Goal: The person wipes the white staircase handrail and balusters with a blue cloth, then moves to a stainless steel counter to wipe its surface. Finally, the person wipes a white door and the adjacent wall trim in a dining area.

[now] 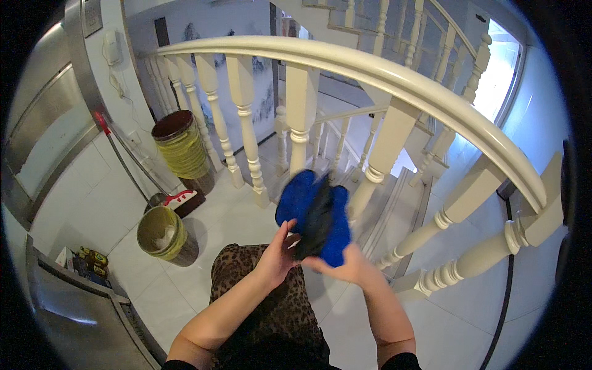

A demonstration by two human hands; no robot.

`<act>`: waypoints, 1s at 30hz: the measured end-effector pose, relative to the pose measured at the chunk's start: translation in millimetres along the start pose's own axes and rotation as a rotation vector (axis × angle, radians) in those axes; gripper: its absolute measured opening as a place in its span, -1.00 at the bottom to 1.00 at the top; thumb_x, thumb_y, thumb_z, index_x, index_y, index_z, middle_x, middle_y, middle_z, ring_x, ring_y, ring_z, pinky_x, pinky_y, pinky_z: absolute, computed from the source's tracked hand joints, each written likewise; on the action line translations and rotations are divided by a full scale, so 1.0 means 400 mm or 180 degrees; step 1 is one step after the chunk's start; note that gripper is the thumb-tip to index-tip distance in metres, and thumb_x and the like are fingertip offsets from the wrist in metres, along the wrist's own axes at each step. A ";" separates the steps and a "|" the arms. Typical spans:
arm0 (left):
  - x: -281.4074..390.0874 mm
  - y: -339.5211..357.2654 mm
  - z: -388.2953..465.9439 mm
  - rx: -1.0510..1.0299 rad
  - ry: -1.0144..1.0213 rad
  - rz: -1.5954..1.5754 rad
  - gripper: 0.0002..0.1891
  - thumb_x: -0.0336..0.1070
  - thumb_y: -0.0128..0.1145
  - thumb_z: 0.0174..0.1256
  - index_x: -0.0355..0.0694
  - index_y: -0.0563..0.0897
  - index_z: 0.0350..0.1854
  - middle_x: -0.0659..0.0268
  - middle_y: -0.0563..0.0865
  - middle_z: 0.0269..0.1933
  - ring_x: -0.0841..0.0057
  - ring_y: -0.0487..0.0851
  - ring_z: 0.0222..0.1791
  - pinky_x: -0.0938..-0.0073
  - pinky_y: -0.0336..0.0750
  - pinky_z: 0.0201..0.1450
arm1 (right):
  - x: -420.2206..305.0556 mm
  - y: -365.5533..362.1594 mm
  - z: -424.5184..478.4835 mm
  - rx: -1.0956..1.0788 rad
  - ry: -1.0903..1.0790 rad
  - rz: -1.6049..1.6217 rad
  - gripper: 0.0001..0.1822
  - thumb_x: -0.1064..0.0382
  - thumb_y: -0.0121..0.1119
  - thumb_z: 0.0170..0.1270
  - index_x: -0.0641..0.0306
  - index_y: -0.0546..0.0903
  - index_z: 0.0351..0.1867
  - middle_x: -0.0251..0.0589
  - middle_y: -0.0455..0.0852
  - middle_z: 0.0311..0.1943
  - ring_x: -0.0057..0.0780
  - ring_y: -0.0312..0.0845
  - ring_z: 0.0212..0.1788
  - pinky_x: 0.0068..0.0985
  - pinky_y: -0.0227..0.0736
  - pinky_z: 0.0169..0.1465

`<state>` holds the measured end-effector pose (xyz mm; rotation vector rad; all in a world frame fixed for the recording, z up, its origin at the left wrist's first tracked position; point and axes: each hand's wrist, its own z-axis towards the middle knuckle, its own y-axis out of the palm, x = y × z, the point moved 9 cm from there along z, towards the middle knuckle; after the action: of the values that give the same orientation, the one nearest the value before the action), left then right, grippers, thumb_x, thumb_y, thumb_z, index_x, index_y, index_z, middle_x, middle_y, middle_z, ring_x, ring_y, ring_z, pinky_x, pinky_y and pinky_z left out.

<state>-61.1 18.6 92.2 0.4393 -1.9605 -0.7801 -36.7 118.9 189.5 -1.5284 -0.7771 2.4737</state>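
Note:
A blue and black item [340, 231], blurred by motion and perhaps a pair of slippers or shoes, is held up in front of me over my lap. My left hand [276, 259] is at its lower left side, with the fingers against the black part. At its lower right, my right hand [349, 266] grips the blue part, the thumb pointing inward. Below the hands, leopard-print fabric [259, 296] covers my legs. What the item is exactly cannot be told.
A cream balustrade [393, 74] curves around ahead, with stairs [393, 203] beyond. To the left are a lined bin [180, 245], a taller bin [182, 148], a broom head [182, 199] with long handles, and several bottles [95, 261] on the floor. A metal-edged cabinet [83, 319] stands at lower left.

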 end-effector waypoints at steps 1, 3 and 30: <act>0.007 0.011 0.005 -0.0177 -0.0080 -0.0386 -0.54 0.04 -0.23 0.31 -0.22 0.44 0.03 0.26 0.56 -0.04 0.43 0.53 -0.09 0.42 0.41 0.00 | -0.041 0.042 0.021 -0.0386 -0.0423 -0.0580 -0.47 0.11 0.30 -0.01 0.26 0.42 -0.01 -0.11 0.52 -0.09 -0.36 0.41 -0.05 -0.39 0.30 0.02; 0.036 -0.027 0.036 -0.0173 0.0185 -0.0218 -0.53 0.06 -0.26 0.31 -0.20 0.42 0.04 0.25 0.57 -0.06 0.40 0.54 -0.09 0.40 0.42 0.01 | -0.037 0.099 0.042 -0.0980 -0.0370 0.0403 -0.45 0.07 0.22 0.05 0.27 0.37 0.05 -0.09 0.44 0.03 -0.25 0.31 0.08 -0.36 0.18 0.15; 0.146 -0.319 0.330 0.0422 0.0274 0.0556 -0.70 -0.13 -0.15 0.30 -0.25 0.50 -0.19 0.26 0.61 -0.31 0.54 0.55 -0.33 0.54 0.41 -0.18 | 0.083 -0.230 0.604 0.2628 -0.0646 -0.0499 -0.55 0.19 0.28 0.04 0.43 0.43 -0.12 -0.13 0.54 -0.23 -0.39 0.44 -0.15 -0.48 0.26 0.02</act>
<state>-206.6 -64.5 -3.1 0.3681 -1.9466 -0.5146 -275.6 124.0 293.4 -0.8855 0.1305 2.3700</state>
